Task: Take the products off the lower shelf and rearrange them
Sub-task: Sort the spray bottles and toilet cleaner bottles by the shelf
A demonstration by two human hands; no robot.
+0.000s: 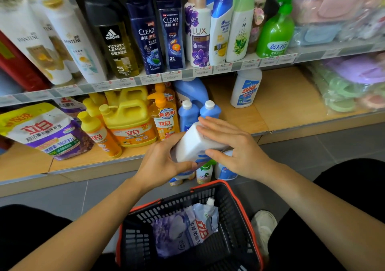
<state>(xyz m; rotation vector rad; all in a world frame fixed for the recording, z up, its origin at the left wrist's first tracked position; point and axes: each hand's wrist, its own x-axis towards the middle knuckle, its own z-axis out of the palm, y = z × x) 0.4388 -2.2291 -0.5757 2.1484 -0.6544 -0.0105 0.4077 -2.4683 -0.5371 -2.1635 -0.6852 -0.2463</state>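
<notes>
A white bottle (192, 143) is held tilted just in front of the lower shelf (291, 104), its bottom toward me. My left hand (162, 162) grips it from below with curled fingers and thumb. My right hand (231, 145) lies over its top and right side, fingers nearly straight. Behind it on the shelf stand two small blue bottles (187, 114), a large blue jug (191, 89), yellow and orange detergent bottles (129, 116) and a purple-white refill pouch (45, 131). A single white bottle with a blue label (245, 87) stands further right.
A black basket with an orange rim (235, 197) sits on the floor below my hands, holding a pale refill pouch (187, 229). Small bottles (205, 172) stand on the floor by the shelf edge. The upper shelf carries shampoo bottles (143, 33). Bagged goods (350, 83) fill the right.
</notes>
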